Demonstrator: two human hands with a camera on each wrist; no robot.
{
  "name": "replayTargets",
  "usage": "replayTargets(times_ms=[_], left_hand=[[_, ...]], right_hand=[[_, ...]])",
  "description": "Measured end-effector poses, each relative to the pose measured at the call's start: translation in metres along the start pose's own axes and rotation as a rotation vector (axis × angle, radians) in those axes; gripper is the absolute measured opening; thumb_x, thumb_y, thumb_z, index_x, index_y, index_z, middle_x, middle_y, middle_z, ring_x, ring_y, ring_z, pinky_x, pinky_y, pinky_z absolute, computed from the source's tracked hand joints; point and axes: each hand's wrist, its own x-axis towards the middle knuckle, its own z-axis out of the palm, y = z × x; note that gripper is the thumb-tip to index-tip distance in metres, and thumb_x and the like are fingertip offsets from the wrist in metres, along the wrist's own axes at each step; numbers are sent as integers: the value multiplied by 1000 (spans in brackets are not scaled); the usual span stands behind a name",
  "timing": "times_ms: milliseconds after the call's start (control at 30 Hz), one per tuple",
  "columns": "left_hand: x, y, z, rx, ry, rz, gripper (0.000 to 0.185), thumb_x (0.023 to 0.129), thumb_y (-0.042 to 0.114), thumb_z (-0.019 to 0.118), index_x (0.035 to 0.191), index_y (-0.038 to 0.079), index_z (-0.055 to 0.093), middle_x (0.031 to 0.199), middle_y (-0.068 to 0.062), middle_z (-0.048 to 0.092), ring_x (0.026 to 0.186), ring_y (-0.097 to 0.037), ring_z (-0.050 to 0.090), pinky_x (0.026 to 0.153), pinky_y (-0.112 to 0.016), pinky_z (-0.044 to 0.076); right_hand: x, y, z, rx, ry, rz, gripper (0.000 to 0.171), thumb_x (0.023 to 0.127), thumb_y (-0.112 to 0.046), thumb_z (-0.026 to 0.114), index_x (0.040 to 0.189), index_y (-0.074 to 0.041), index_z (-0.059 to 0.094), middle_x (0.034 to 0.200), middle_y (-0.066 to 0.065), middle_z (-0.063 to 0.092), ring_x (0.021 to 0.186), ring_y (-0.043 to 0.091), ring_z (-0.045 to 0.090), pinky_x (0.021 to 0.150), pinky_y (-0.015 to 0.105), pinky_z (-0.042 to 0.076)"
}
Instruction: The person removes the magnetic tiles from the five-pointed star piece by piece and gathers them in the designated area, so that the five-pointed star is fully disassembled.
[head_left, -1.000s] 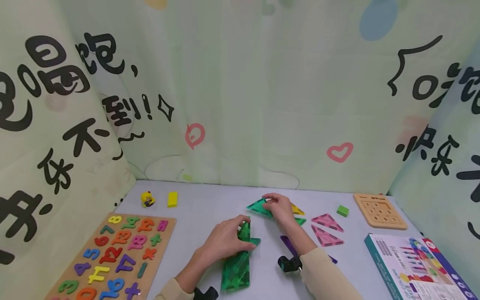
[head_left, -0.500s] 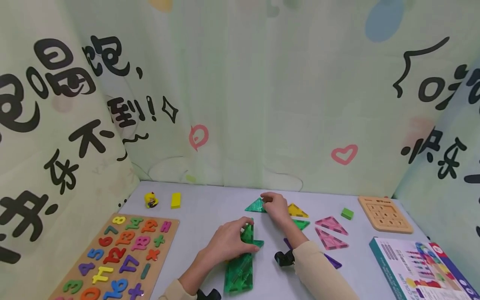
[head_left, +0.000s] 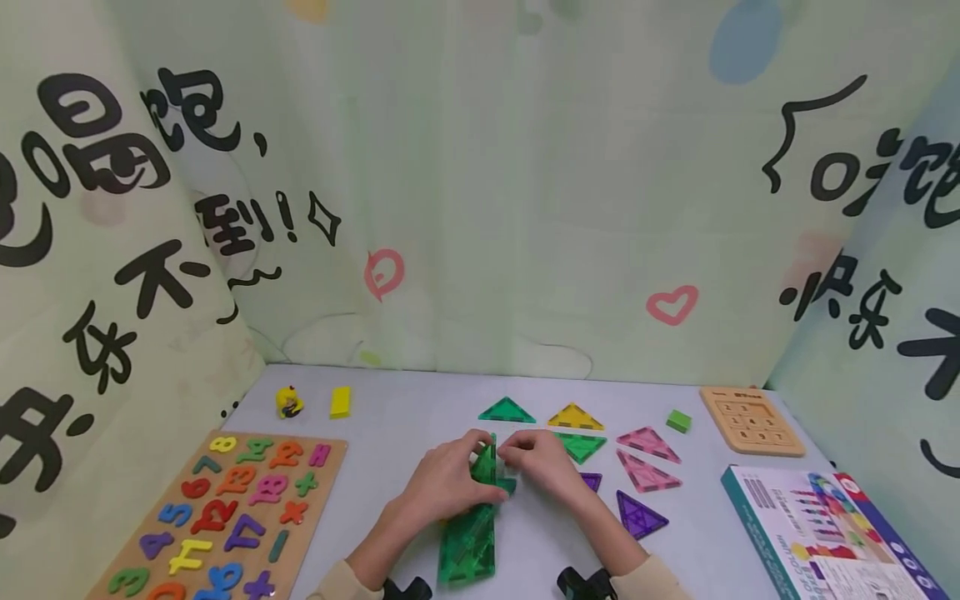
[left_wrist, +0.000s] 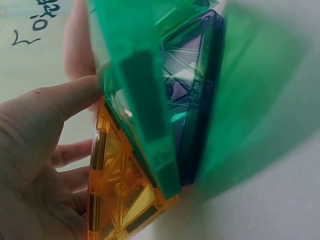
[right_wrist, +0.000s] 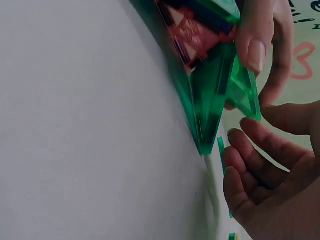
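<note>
Green translucent tile structure (head_left: 468,552) sits at near centre of the bench (head_left: 405,408) in the head view. Left hand (head_left: 448,483) has its grip clamped on the far part, thumb reaching round to the right. Right hand (head_left: 543,460) just right of the upper tip, fingers bunched. Loose beyond and to the right, lying flat: far green tile (head_left: 507,410), yellow tile (head_left: 576,417), nearer green tile (head_left: 580,446), two pink tiles (head_left: 648,443), purple tile (head_left: 640,515).

Left wrist view: orange tile (left_wrist: 120,185) and dark tile (left_wrist: 212,60) show around a green panel (left_wrist: 137,90). Dark strips along the edges, possibly magnets. If so, advisable to bring edges level and let them draw together; a hard push could fold a joint. Left hold best kept steady and light.

Right wrist view: reddish tile (right_wrist: 192,32) inside the structure; small green tile (right_wrist: 244,90) tilted, its corner between the right thumb and forefinger. Cannot tell whether that grip is closed on it. Better to take the corner by its edges and adjust gently while the left braces; neighbouring joints look easy to disturb.
</note>
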Motion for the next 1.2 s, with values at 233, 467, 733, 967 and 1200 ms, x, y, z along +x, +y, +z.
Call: replayTargets(times_ms=[233,467,733,967,1200], left_hand=[[-3,-5,1,25,44,42,75,71,58,83,131,24,52,121,1,68,100,-17,65,77,-36,52],[-4,-4,2,6,27,38,78,72,57,83,133,24,49,126,1,65,99,-16,64,77,-35,52],[-3,-1,-2,-42,-36,-13,78,72,54,84,133,20,49,117,-7,66,94,-17,60,77,-38,54],[-2,0,-4,-31,-70,-15,76,72,54,83,131,20,50,106,-3,66,83,-13,56,70,-34,51],[-1,-3,-2,-31,-97,-12,76,73,55,82,132,20,49,102,-2,66,80,-13,56,67,-32,48]], right_hand=[[-15,-7,17,78,-88,28,26,88,-31,72,79,-6,70,66,-5,56,67,12,49,60,25,38],[-17,-9,21,162,-50,98,29,85,-28,74,71,-5,64,61,-5,53,69,13,50,60,26,38],[-16,-10,22,241,8,111,27,83,-23,73,67,-8,59,61,-4,50,73,14,49,64,28,39],[-15,-9,23,263,21,126,26,83,-21,73,66,-8,59,61,-4,50,73,14,50,67,28,40],[-17,-7,24,284,37,131,25,84,-22,73,68,-6,62,60,-4,51,68,13,50,65,27,41]])
